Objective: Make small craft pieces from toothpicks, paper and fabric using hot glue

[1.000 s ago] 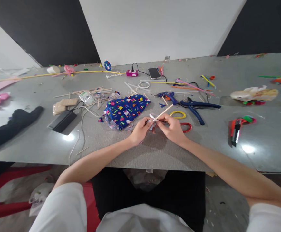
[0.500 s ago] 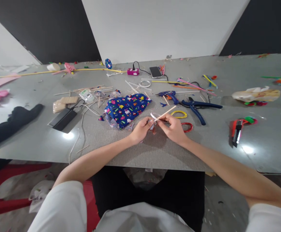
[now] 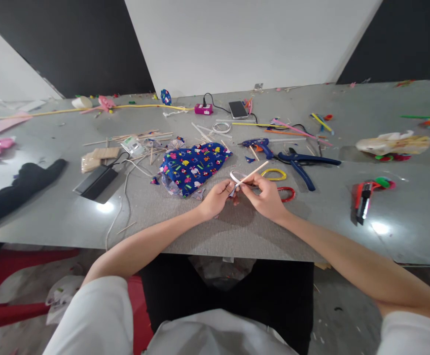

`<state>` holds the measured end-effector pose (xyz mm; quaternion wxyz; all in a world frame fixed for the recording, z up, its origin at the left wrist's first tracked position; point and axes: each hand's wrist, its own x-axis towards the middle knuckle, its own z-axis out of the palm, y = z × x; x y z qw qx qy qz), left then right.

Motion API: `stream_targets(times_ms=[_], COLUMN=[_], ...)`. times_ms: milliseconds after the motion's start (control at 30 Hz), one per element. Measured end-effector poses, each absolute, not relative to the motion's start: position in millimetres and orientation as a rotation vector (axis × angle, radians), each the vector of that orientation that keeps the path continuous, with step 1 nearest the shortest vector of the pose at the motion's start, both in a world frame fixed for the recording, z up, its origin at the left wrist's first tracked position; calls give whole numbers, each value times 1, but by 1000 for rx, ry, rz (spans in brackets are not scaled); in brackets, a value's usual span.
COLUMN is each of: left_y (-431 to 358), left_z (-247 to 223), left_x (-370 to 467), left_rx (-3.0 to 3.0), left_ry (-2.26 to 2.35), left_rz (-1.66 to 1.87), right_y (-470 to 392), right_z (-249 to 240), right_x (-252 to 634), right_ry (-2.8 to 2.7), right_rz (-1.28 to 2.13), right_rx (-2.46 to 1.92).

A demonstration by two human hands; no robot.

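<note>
My right hand [image 3: 266,197] pinches a thin wooden stick [image 3: 255,172] that points up to the right. Against its lower end my left hand [image 3: 216,198] is closed on a small piece, mostly hidden by the fingers. A white ring-like strip [image 3: 234,175] curves just above the fingertips. To the left of my hands lies blue patterned fabric [image 3: 195,167]. Yellow scissor-like loop [image 3: 275,174] and red loop [image 3: 288,194] rest beside my right hand.
A glue gun [image 3: 261,145] and blue-handled cutters [image 3: 302,162] lie beyond my right hand. Further right is a utility knife [image 3: 364,202]. A black adapter [image 3: 96,182], loose sticks and a cable [image 3: 125,190] lie left. A phone [image 3: 238,110] lies at the back.
The stick and the small piece between my fingertips have shifted very slightly. Both hands stay in nearly the same place.
</note>
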<state>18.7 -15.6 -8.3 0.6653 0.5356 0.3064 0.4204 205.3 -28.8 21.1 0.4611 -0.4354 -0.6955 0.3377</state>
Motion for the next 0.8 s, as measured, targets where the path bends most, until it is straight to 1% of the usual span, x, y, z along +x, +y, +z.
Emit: stream_targets(times_ms=[300,567,800], left_y=[-18,-20,-21], left_z=[-5,5,6], left_x=[21,21,20], left_rx=[1131,927,980], left_ry=[657,619,611], left_rz=[925,859,856], right_y=[-29,-29,-28], right_z=[22,22,21], right_x=[205,205,206], right_ry=[-1712,-1720,-1730], right_rz=[846,832,825], right_rx=[-1046,-1039,-1039])
